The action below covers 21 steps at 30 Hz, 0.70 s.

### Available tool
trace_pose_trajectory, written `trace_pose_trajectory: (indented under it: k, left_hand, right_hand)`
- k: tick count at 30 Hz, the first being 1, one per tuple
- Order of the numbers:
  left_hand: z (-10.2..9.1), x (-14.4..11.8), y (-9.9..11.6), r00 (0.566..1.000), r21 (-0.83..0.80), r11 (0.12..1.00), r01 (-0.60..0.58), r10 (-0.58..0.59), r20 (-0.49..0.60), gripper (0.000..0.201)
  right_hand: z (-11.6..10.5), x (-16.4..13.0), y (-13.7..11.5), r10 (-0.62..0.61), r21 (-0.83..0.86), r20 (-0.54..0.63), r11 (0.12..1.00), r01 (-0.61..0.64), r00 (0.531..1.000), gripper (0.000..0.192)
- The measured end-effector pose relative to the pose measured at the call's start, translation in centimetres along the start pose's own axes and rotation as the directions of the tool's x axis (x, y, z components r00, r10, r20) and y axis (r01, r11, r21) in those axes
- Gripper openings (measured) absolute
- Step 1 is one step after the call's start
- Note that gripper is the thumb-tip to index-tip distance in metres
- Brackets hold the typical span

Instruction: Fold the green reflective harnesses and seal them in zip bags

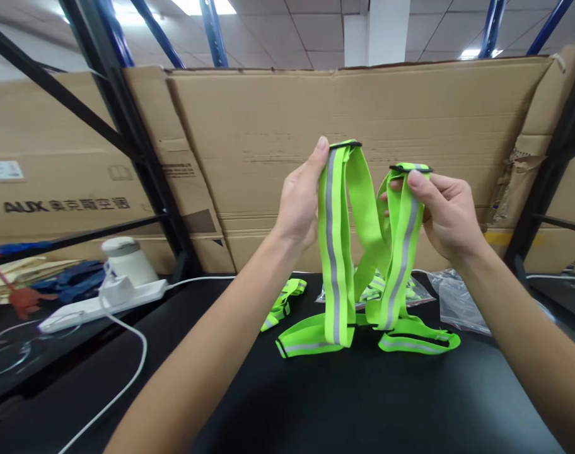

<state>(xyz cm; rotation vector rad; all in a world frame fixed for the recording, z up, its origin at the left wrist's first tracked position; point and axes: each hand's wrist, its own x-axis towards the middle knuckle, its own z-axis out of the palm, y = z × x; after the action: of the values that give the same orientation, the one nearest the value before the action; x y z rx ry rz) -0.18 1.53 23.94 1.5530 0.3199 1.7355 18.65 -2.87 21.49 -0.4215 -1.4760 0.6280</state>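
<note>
Holding the reflective strap harness (358, 252) up in front of me, I have one shoulder loop in each hand, and its lower belt part rests on the black worktop (363, 403) just below. My left hand (299, 202) pinches the top of the taller loop near its black slider, thumb pressed on the edge, so that grip is closed on the strap. My right hand (446, 211) pinches the top of the shorter loop in the same way, thumb over its black slider, also closed on the strap. The two loops hang roughly upright and apart, with the grey reflective stripe facing me on both.

As I judge it, the harness is out of any bag and spread open, with the loops held level for straightening or folding; it is not yet folded flat or packed. Behind it on the worktop lie another green strap piece (282, 306) and clear plastic bags (458, 299), one of them with green straps inside, so some pieces look bagged and this one is left to do. A white power strip (103, 302) with its cable sits well off to my left, and cardboard sheets (354, 126) stand along the back.
</note>
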Motion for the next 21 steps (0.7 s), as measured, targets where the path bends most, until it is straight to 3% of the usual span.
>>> trace_pose_trajectory:
  k: [2, 4, 10, 13, 17, 19, 21]
  left_hand:
    - [0.8, -0.4, 0.5, 0.986, -0.05, 0.993, 0.105, -0.097, 0.132, 0.045]
    - [1.4, -0.9, 0.2, 0.97, -0.045, 0.986, 0.16, -0.149, 0.191, 0.048]
    - [1.5, -1.5, -3.5, 0.947, 0.046, 0.996, 0.074, -0.084, 0.309, 0.04]
    - [1.1, -1.6, -5.9, 0.949, 0.184, 0.983, 0.019, -0.076, 0.306, 0.045]
    - [0.9, -1.5, -8.8, 0.969, 0.261, 0.963, 0.066, -0.125, 0.215, 0.051]
    - [0.9, -1.4, -9.7, 0.972, 0.255, 0.96, 0.114, -0.161, 0.172, 0.045]
    - [0.9, -1.2, -10.3, 0.968, 0.257, 0.952, 0.164, -0.205, 0.142, 0.037]
  right_hand:
    - [0.6, 0.1, 0.3, -0.026, -0.049, -0.052, 0.999, 0.024, 0.998, 0.027]
    - [0.9, 0.2, 1.1, -0.026, -0.057, -0.09, 0.998, 0.021, 0.996, 0.026]
    - [0.4, 0.2, 4.1, 0.092, -0.012, -0.118, 0.996, -0.094, 0.989, 0.026]
    - [-0.6, 0.3, 5.9, 0.232, -0.049, -0.144, 0.969, -0.241, 0.962, 0.032]
    - [-1.5, 0.2, 8.1, 0.409, -0.055, -0.173, 0.904, -0.424, 0.896, 0.033]
    - [-1.7, -0.2, 8.7, 0.458, -0.046, -0.139, 0.883, -0.468, 0.878, 0.033]
    - [-1.8, -0.5, 9.0, 0.446, -0.074, -0.104, 0.888, -0.454, 0.889, 0.033]
